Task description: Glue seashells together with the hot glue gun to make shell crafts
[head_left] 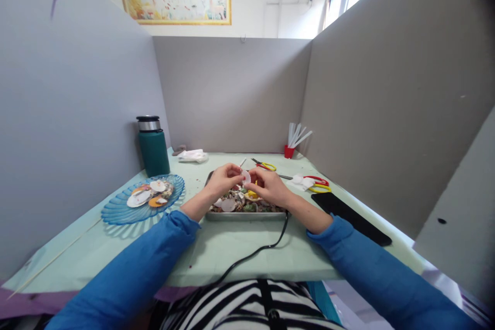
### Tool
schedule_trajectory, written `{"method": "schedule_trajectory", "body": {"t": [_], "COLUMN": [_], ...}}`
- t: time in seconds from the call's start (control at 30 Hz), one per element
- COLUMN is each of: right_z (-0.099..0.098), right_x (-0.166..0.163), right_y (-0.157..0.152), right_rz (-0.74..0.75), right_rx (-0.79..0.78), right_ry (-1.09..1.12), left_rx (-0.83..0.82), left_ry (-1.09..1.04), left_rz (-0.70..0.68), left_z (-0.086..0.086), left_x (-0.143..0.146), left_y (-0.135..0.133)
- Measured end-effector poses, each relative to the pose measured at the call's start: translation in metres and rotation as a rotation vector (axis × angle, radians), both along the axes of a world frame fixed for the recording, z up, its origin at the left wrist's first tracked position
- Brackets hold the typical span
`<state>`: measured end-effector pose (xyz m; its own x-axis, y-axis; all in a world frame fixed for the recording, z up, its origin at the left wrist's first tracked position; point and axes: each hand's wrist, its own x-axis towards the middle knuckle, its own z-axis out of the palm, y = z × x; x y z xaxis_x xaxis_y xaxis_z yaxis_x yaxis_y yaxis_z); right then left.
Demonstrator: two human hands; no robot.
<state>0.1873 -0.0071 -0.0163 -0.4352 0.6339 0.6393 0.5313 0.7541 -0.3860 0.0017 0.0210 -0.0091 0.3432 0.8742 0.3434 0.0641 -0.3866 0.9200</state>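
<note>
Above a metal tray (245, 216) in the middle of the table, I hold a small round white disc (246, 178) between both hands. My left hand (225, 178) has its fingertips pinched at the disc's left edge. At the opposite side, my right hand (269, 186) grips it with thumb and fingers. Something tiny and red shows on or beside the disc, too small to name. The tray contains many shell-like pieces, with a larger pale round piece (228, 205) near its front. A yellow thing (253, 195) lies partly hidden under my right hand.
A blue scalloped plate (116, 208) with shells and discs stands left, by a green bottle (153, 150). Yellow-handled pliers (266, 166), scissors (319, 184), a black slab (350, 217) and a red cup (289, 152) of white sticks lie right. A black cord (253, 254) crosses the front.
</note>
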Motion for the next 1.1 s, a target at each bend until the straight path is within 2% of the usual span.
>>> {"method": "schedule_trajectory", "body": {"t": [0.37,0.57,0.93,1.1], "right_z": [0.0011,0.0007,-0.0001,0.0002], "right_x": [-0.0003,-0.0005,-0.0006,-0.0009], "right_y": [-0.0016,-0.0004,-0.0012,-0.0014], "right_rz": [0.013,0.014,0.022,0.044], "right_rx": [0.000,0.017,-0.027,-0.048], "right_ry": [-0.011,0.020,0.044,0.045], "left_rx": [0.031,-0.031,0.079,0.067], "left_ry": [0.019,0.021,0.161,0.167], "left_rz": [0.039,0.057,0.071,0.069], "left_z": [0.0019,0.0044,0.0019,0.0023], "left_x": [0.0007,0.0007,-0.0011,-0.0012], "left_y": [-0.0024,-0.0055,-0.0024,-0.0030]}}
